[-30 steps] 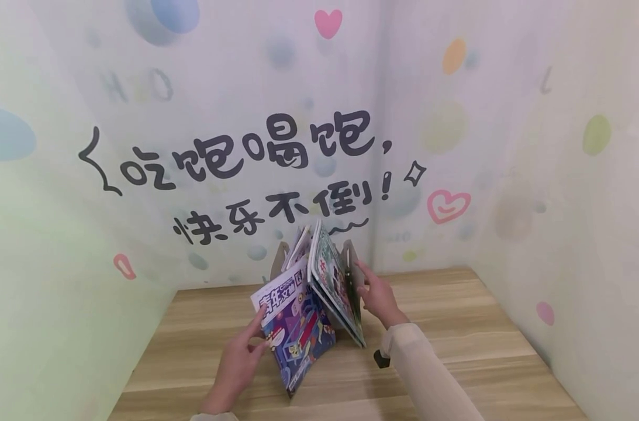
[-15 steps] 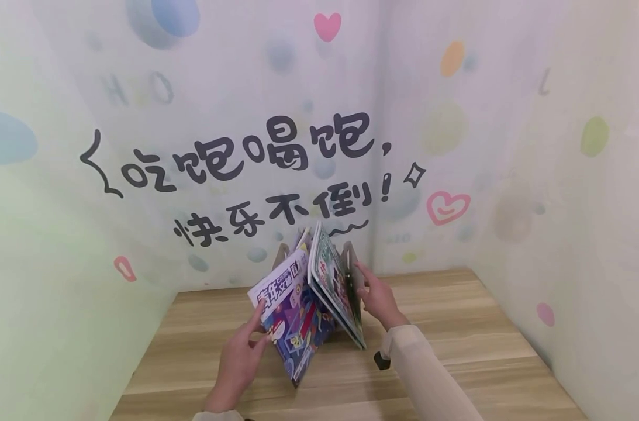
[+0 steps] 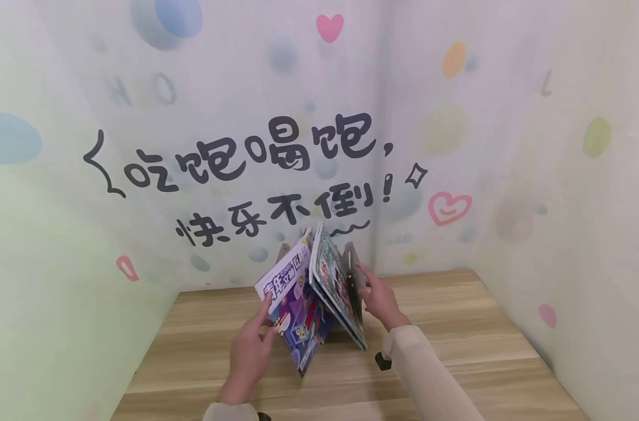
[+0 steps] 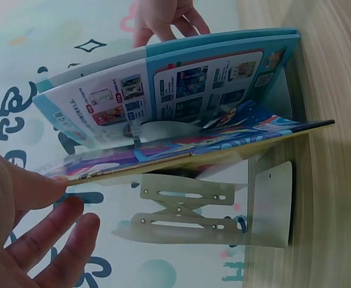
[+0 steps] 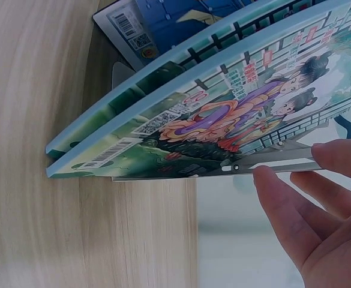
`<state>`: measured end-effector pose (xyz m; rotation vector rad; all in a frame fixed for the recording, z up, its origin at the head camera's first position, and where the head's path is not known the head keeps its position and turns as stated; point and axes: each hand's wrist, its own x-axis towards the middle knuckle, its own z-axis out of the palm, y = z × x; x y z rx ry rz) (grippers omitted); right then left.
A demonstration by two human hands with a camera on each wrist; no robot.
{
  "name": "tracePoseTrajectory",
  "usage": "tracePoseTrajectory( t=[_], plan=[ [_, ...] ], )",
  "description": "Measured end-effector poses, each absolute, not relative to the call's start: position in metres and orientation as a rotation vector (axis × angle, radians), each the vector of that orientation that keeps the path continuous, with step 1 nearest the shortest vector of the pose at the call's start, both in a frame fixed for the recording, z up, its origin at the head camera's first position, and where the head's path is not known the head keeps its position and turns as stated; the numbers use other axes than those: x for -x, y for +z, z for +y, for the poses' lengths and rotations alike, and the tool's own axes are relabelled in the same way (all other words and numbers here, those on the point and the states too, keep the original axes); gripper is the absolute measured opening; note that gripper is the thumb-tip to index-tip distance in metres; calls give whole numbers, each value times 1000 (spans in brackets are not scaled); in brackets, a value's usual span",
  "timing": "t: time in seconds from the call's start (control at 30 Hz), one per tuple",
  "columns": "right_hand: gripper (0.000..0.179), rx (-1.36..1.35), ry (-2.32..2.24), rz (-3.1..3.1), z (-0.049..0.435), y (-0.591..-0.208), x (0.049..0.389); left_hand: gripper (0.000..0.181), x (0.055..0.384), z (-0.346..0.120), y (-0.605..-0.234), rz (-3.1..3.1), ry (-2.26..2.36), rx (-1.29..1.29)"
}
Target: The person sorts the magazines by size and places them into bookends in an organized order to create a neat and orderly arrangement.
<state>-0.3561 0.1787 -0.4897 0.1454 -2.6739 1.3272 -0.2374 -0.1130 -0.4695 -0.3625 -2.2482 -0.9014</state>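
In the head view my left hand (image 3: 249,354) pinches the outer edge of a purple illustrated magazine (image 3: 293,313), which leans upright at a slant. The left wrist view shows my thumb and fingers (image 4: 73,225) at that edge. Beside it, two teal-edged magazines (image 3: 336,280) stand tilted together, a cartoon of two figures on the outer cover (image 5: 241,114). All of them stand in a pale metal book stand with a lattice side (image 4: 178,209). My right hand (image 3: 380,299) pinches the stand's right end plate (image 5: 283,162) between thumb and fingers. The stand's middle is hidden behind the magazines.
The stand rests on a wood-grain table (image 3: 203,356) near its back edge. Behind and on both sides rise pale walls (image 3: 508,146) printed with black lettering, hearts and coloured dots. A small black object (image 3: 383,361) sits at my right cuff.
My left hand has carried the purple magazine farther back and slightly right, in among the others, and its lower corner has risen in the view. My right hand stays put at the end plate.
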Motion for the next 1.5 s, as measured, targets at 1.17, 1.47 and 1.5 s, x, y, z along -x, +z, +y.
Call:
tracePoseTrajectory(
  t=[1.17,1.47,1.5],
  plan=[
    [67,-146,1339,-2677,180,-488,355,80,246,-81,-432,-2198,-696,295],
    [67,-152,1332,-2678,180,-487,355,78,250,-75,-419,-2181,-659,282],
    [67,-157,1329,-2678,180,-487,355,78,251,-74,-418,-2175,-658,285]
  ],
)
